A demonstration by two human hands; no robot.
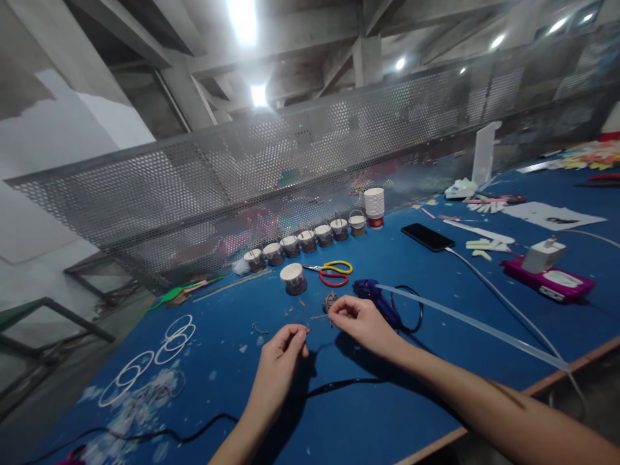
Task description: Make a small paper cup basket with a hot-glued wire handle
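My left hand and my right hand hover just above the blue table, both pinched on the ends of a short thin wire stretched between them. A small coil of the same wire lies right behind my right fingers. A single paper cup with a dark band stands beyond the hands. Scissors with yellow and red handles lie beside it. A blue glue gun with a long clear glue stick rests to the right of my right hand.
A row of several small banded cups and a stack of white cups line the perforated metal screen. A black phone with cable, a magenta case, white rings and a black cord lie about.
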